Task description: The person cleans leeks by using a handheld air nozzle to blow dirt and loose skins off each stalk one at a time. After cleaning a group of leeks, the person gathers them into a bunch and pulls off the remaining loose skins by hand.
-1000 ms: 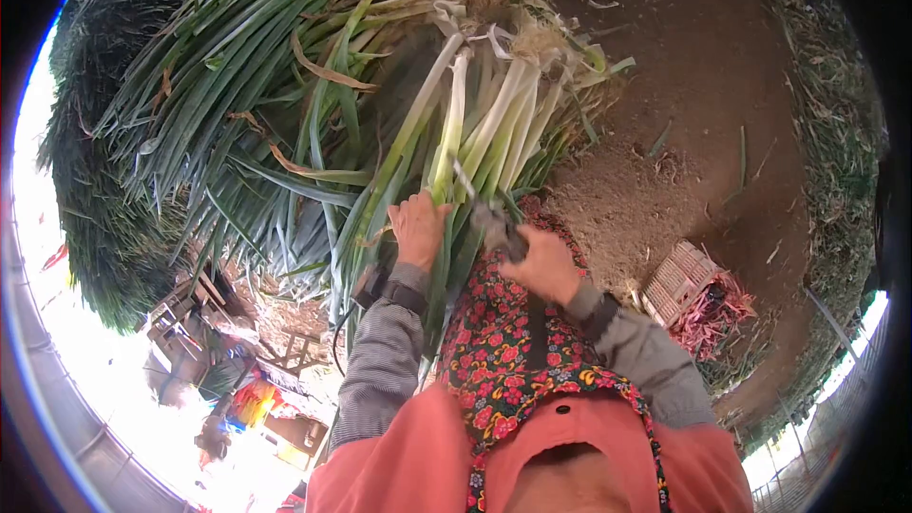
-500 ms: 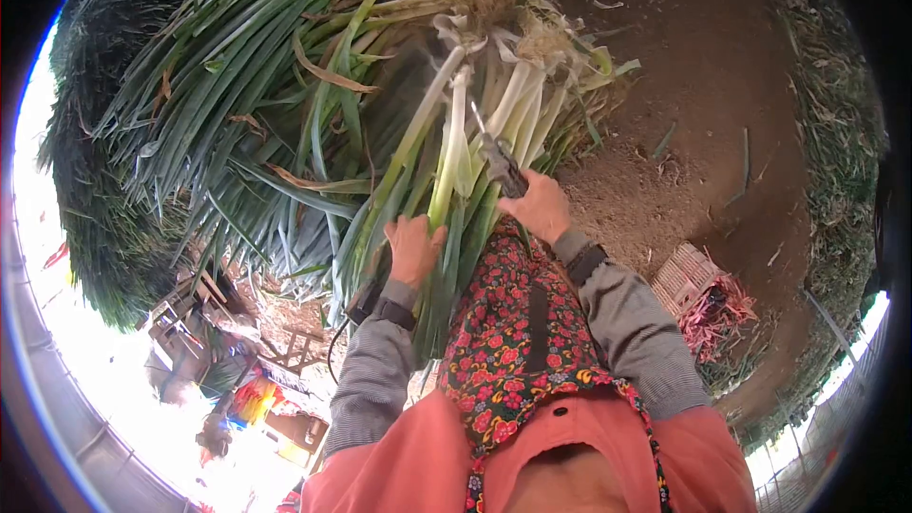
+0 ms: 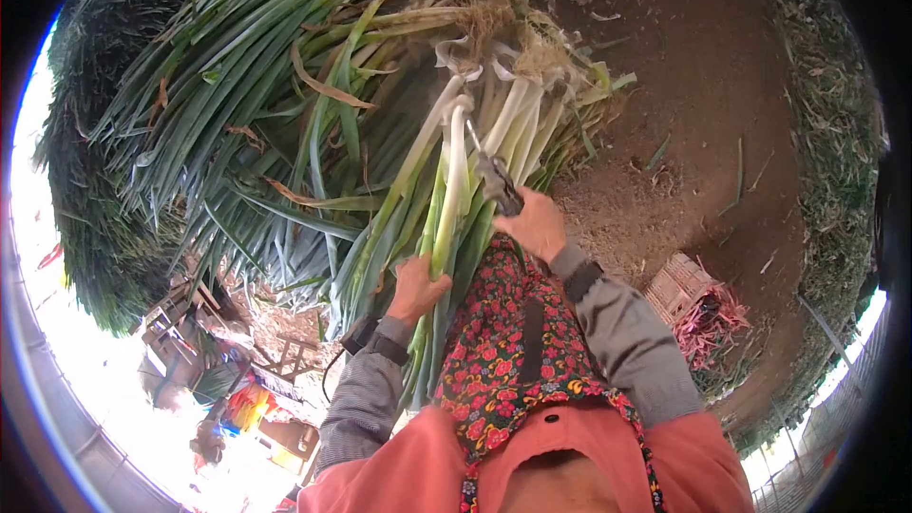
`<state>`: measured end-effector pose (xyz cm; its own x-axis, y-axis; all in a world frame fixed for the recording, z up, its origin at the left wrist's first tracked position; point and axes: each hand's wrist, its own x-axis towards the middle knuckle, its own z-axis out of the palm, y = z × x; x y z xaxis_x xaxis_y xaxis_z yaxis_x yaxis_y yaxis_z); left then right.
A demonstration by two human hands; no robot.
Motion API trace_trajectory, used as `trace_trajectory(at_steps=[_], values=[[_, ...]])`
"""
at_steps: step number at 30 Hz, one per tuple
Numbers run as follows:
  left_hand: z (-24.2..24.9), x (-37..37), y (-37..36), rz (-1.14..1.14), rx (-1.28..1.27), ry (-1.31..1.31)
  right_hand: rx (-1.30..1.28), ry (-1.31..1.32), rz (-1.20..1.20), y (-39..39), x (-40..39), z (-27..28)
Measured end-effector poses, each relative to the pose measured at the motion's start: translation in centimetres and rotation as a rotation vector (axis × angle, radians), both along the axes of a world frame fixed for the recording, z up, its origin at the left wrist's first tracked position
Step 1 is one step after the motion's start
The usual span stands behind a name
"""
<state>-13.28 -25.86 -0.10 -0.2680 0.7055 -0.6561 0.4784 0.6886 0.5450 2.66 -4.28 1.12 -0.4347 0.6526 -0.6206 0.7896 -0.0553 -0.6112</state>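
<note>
My left hand [image 3: 418,289] is closed around the green stalk of a leek [image 3: 454,176], whose white end points away from me. In my right hand [image 3: 536,225] is an air blow gun [image 3: 497,182], its thin metal nozzle angled up beside the leek's white shaft. Several other leeks [image 3: 518,119] lie beneath and beyond both hands, their white shafts and roots toward the far side. Peeled, curled skin [image 3: 454,52] shows near the root ends. My right fingers are partly hidden behind the back of the hand.
A large heap of untrimmed leeks [image 3: 256,85] spreads to the left. On the right, a woven basket [image 3: 680,287] stands beside a bunch of pink strips [image 3: 711,323] on brown soil [image 3: 684,133]. More greens [image 3: 825,161] line the far right edge. Small wooden stools [image 3: 180,309] stand lower left.
My left hand has shifted slightly toward me and right, and the gripped leek now stands out above the others. The blow gun has moved slightly down with my right hand.
</note>
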Motion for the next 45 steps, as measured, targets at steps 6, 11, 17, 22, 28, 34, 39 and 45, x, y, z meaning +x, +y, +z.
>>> trace_trajectory(at_steps=[6, 11, 17, 22, 28, 34, 39, 45], values=[[3.6, -1.3, 1.8, -0.080, -0.004, 0.038, -0.048, 0.034, -0.135, 1.9, 0.9, -2.7], [-2.0, -5.1, 1.4, -0.007, 0.298, 0.417, -0.025, 0.016, 0.096, 0.9, 0.1, 1.4], [-8.5, -9.0, 6.4, 0.074, -0.022, 0.231, -0.076, -0.026, -0.010, 1.9, -0.2, -0.4], [-7.7, -7.9, 9.8, -0.064, -0.229, 0.319, -0.144, -0.001, 0.205, 0.7, -0.4, 1.4], [-7.4, -11.3, 8.3, 0.008, -0.071, -0.021, -0.108, 0.035, -0.004, 0.8, 2.1, 2.4], [4.3, -13.8, 11.8, -0.286, 0.037, 0.418, -0.112, -0.001, 0.136, -1.5, 5.0, 4.0], [12.4, -11.1, 16.4, -0.490, 0.180, 0.538, -0.112, 0.106, 0.116, -2.0, 7.2, 6.2], [6.2, -1.0, 13.4, -0.569, 0.003, 0.423, -0.120, 0.075, -0.186, -2.7, 10.4, 5.0]])
